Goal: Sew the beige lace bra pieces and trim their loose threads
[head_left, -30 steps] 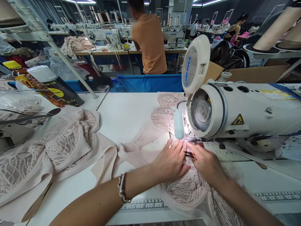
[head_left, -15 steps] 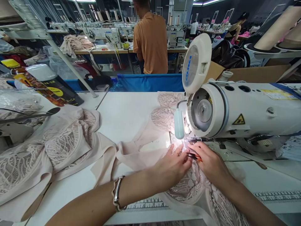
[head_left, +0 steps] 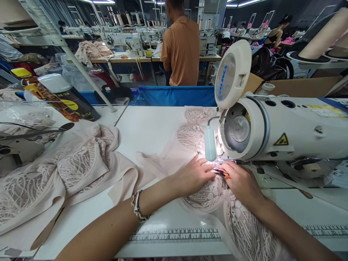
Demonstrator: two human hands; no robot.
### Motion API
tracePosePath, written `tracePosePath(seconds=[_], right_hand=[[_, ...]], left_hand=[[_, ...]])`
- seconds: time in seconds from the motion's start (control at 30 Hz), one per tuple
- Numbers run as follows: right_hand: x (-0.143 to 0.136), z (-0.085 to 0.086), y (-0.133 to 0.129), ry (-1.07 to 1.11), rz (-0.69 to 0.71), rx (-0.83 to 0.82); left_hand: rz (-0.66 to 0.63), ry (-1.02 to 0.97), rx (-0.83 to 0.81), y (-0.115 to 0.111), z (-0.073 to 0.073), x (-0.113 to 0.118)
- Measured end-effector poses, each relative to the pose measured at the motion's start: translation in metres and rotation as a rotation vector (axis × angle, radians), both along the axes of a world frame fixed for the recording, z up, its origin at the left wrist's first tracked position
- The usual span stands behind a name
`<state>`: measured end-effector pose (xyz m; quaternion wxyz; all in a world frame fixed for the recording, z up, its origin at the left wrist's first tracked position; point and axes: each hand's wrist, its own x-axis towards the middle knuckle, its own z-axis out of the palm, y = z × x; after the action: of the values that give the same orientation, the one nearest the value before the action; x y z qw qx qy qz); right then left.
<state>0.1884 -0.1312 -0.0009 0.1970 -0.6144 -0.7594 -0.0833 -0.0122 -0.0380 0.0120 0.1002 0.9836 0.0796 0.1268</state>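
My left hand [head_left: 194, 175] presses its fingers onto a pale pink lace bra [head_left: 205, 195] just in front of the sewing machine's needle area. My right hand [head_left: 240, 179] is closed around small orange-handled thread snips [head_left: 224, 174], whose dark blades point left toward my left fingertips. Both hands nearly meet beneath the lit lamp [head_left: 210, 144]. Beyond them the lace continues under the white sewing machine [head_left: 293, 127], and it also drapes over the table's front edge. The needle and the stitched spot are hidden by the lamp, the glare and my fingers.
A pile of lace bras [head_left: 81, 166] spreads over the left side of the white table [head_left: 152, 127]. A spray can [head_left: 70, 98] leans behind it. The machine's round cover [head_left: 233, 74] stands open. A printed ruler [head_left: 176, 235] runs along the front edge. A person [head_left: 181, 49] stands beyond.
My left hand has shifted slightly up and left across the bra, and the lace in front of the hands has moved up. The snips remain in my right hand. The camera view has turned slightly left.
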Motion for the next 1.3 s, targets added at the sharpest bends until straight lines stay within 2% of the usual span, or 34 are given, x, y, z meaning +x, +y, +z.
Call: tracePosePath(seconds=[0.13,0.23,0.33,0.4,0.47,0.53,0.63,0.77,0.87,0.97,1.13,1.3], right_hand=[[-0.005,0.009,-0.008,-0.109,-0.084,0.062],[-0.014,0.012,-0.033,-0.142,-0.168,0.045],[-0.023,0.005,-0.064,-0.097,-0.198,-0.011],[-0.025,-0.002,-0.077,-0.081,-0.188,0.028],[-0.021,-0.007,-0.081,-0.073,-0.119,0.092],[-0.011,-0.008,-0.077,-0.069,-0.046,0.138],[0.008,-0.001,-0.063,-0.035,-0.051,0.127],[0.023,0.011,-0.046,0.002,-0.016,-0.094],[0.022,0.016,-0.036,-0.117,0.001,-0.225],[0.018,0.016,-0.030,-0.201,-0.042,-0.265],[0.018,0.012,-0.022,-0.192,-0.052,-0.276],[0.019,0.012,-0.019,-0.182,-0.087,-0.353]], left_hand=[[0.028,-0.002,0.045,-0.001,0.000,0.000],[0.005,-0.014,0.120,-0.006,0.000,0.000],[-0.090,-0.032,0.158,-0.010,0.000,-0.001],[-0.140,-0.033,0.163,-0.013,0.000,-0.002],[-0.130,-0.017,0.166,-0.014,0.000,-0.002],[-0.098,-0.006,0.177,-0.015,-0.001,-0.001],[-0.093,-0.041,0.203,-0.015,-0.004,0.002],[-0.136,-0.093,0.104,-0.012,-0.006,0.004],[-0.158,-0.115,0.056,-0.011,-0.006,0.003],[-0.146,-0.107,0.073,-0.013,-0.005,0.003],[-0.129,-0.074,0.077,-0.015,0.000,0.003],[-0.098,-0.046,0.083,-0.013,0.002,0.002]])
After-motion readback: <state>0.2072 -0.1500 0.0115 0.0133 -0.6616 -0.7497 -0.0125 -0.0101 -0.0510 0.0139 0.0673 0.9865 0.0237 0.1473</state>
